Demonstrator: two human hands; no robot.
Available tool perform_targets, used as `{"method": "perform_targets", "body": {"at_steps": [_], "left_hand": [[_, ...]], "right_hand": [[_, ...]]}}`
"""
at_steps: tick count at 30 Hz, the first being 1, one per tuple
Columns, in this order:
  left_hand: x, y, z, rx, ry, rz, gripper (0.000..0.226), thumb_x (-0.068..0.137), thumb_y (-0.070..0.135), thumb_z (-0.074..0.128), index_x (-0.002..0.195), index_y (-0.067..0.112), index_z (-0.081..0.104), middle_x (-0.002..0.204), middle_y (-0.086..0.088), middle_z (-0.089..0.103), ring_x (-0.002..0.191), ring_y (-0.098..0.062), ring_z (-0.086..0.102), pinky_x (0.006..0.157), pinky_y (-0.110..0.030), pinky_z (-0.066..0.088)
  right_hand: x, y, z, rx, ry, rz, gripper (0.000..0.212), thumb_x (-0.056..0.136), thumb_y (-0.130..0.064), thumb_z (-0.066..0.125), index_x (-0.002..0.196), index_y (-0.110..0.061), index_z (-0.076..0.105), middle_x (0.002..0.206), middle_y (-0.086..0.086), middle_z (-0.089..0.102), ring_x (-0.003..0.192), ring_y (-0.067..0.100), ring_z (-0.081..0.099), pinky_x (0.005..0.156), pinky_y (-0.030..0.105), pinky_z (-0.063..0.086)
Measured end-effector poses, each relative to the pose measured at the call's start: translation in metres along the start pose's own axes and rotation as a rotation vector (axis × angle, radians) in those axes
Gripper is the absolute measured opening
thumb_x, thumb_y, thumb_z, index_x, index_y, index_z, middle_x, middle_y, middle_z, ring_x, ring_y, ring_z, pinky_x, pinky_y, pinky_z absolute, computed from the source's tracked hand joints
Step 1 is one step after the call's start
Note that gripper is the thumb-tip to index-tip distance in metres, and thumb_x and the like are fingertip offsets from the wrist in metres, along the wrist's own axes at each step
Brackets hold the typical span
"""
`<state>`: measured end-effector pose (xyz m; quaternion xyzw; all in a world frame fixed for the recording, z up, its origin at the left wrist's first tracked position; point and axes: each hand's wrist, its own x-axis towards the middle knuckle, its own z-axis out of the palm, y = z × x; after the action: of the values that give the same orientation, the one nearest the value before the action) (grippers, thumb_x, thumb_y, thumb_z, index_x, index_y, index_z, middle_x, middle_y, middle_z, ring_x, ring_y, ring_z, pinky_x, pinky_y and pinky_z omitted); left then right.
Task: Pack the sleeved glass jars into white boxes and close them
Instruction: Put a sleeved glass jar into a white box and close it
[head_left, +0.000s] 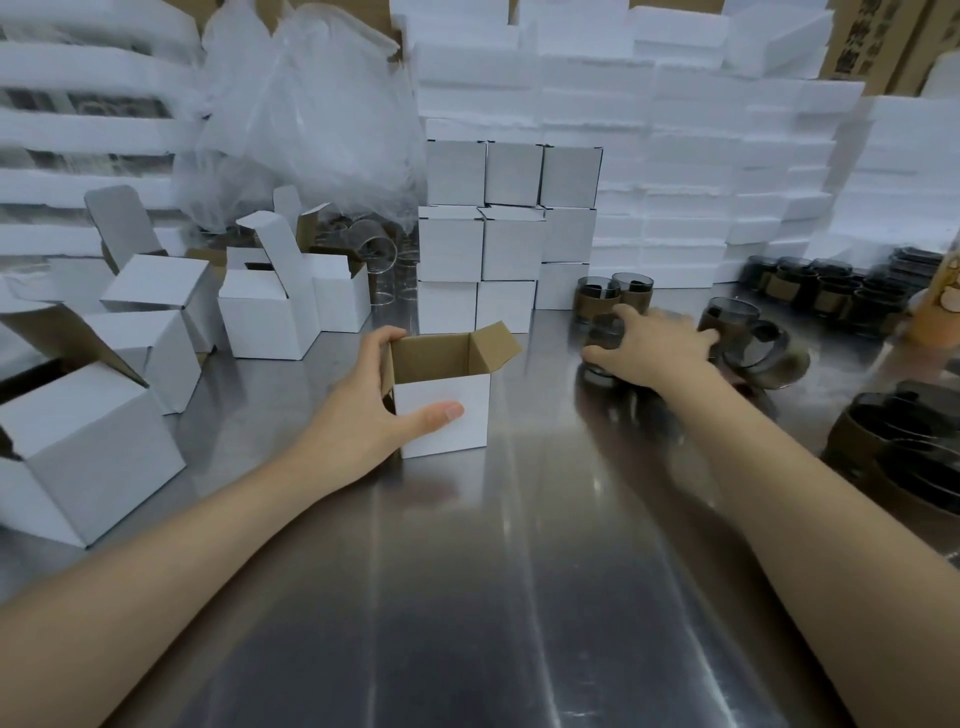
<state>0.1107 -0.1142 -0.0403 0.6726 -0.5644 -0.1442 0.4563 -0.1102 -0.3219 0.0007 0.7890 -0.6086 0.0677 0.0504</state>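
A small white box (447, 415) stands open-topped on the steel table (467, 597), its brown flaps up. My left hand (379, 410) grips its left side, thumb across the front face and fingers over the back rim. To the right, my right hand (654, 348) curls over a dark glass jar (602, 338) with a brown sleeve, which is mostly hidden under the fingers. Two more sleeved jars (615, 293) stand just behind it, and others (748, 338) sit right of the hand, blurred.
Closed white boxes (506, 239) are stacked behind the open one. Open empty boxes (270, 306) crowd the left side. Clear glasses (376, 254) and a plastic bag (311, 114) lie at the back. Foam sheets (701, 156) line the wall. More dark jars (909, 441) fill the right edge.
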Motion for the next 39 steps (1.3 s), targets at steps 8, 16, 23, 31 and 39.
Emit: {"method": "perform_targets", "body": {"at_steps": [8,16,23,31,39], "left_hand": [[-0.001,-0.001,-0.001,-0.002,-0.008,0.01,0.09,0.058,0.071,0.068,0.131,0.044,0.023,0.12,0.016,0.054,0.106,-0.006,0.058,0.088,-0.024,0.044],[0.0,-0.002,-0.001,-0.012,-0.015,0.024,0.091,0.058,0.071,0.068,0.132,0.043,0.023,0.12,0.016,0.054,0.102,-0.002,0.058,0.079,-0.013,0.041],[-0.001,0.001,-0.001,-0.007,-0.008,0.023,0.085,0.057,0.072,0.066,0.126,0.05,0.022,0.117,0.024,0.053,0.092,0.011,0.057,0.066,-0.003,0.042],[0.001,-0.004,-0.002,0.084,0.009,0.03,0.096,0.059,0.076,0.063,0.138,0.042,0.021,0.133,0.014,0.041,0.113,-0.007,0.05,0.09,-0.024,0.043],[0.005,-0.009,-0.001,0.189,0.127,0.115,0.081,0.082,0.047,0.067,0.148,0.024,0.024,0.145,0.009,0.02,0.088,0.021,0.042,0.076,0.006,0.029]], "right_hand": [[-0.026,-0.062,0.008,-0.016,0.101,-0.255,0.073,0.085,-0.072,0.04,0.144,-0.031,0.029,0.146,0.008,0.04,0.128,0.042,0.036,0.098,0.054,0.032],[-0.032,-0.062,-0.006,0.802,0.299,-0.207,0.04,0.095,-0.049,0.033,0.105,-0.025,0.062,0.102,0.002,0.064,0.106,0.03,0.058,0.097,0.045,0.042],[-0.018,0.002,0.026,0.889,0.688,0.292,0.031,0.096,-0.021,0.04,0.101,-0.007,0.067,0.134,0.006,0.047,0.125,0.024,0.039,0.107,0.037,0.026],[0.012,0.016,0.043,0.787,0.245,0.32,0.035,0.092,-0.016,0.046,0.122,-0.001,0.055,0.138,0.016,0.047,0.122,0.033,0.043,0.1,0.042,0.038],[-0.009,0.002,0.023,1.314,0.631,0.175,0.039,0.098,-0.024,0.046,0.128,0.001,0.047,0.139,0.008,0.034,0.113,0.012,0.044,0.092,0.009,0.03]]}}
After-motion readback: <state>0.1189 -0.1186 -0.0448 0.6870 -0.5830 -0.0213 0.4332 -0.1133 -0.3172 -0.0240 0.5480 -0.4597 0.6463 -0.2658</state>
